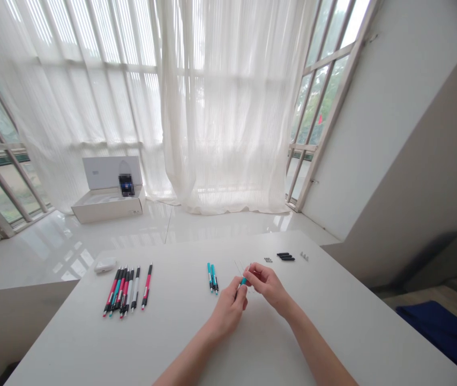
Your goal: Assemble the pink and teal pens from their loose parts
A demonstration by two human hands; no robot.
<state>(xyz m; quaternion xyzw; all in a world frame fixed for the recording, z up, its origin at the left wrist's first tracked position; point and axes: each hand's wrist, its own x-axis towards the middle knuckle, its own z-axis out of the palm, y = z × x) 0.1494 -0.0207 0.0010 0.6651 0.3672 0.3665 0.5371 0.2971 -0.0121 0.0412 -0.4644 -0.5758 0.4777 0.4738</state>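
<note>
Both my hands meet over the middle of the white table (172, 343). My left hand (231, 305) is closed around a teal pen barrel (244, 281), of which only a short tip shows. My right hand (266, 283) pinches a thin clear part at the barrel's upper end; what it is I cannot make out. Just left of my hands lie two teal pens (212, 276) side by side. Thin clear refills (239, 266) lie on the table right behind my hands.
A row of several red, teal and white pens (126, 289) lies at the left. Small black parts (285, 256) and tiny grey parts (268, 259) sit at the table's far right. A white case (105, 265) rests near the far left edge. An open white box (107, 203) stands on the floor.
</note>
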